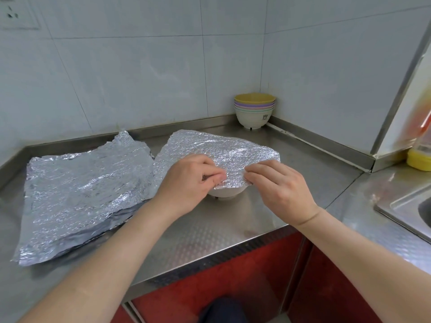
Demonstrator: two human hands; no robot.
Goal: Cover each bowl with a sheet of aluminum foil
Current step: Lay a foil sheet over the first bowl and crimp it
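Note:
A white bowl (227,192) stands on the steel counter (233,229) with a crinkled sheet of aluminum foil (217,148) draped over its top. Only the bowl's lower front wall shows under the foil. My left hand (189,183) pinches the foil's near edge at the bowl's left rim. At the right rim, my right hand (277,185) pinches the same edge with curled fingers. A stack of several loose foil sheets (79,194) lies to the left. Several coloured bowls (254,110) are stacked in the back corner, a yellow one on top.
Tiled walls close off the counter at the back and right. A sink (410,213) sits at the right edge, with a yellow container (419,159) behind it. Red cabinet fronts (233,287) run below the counter's front edge.

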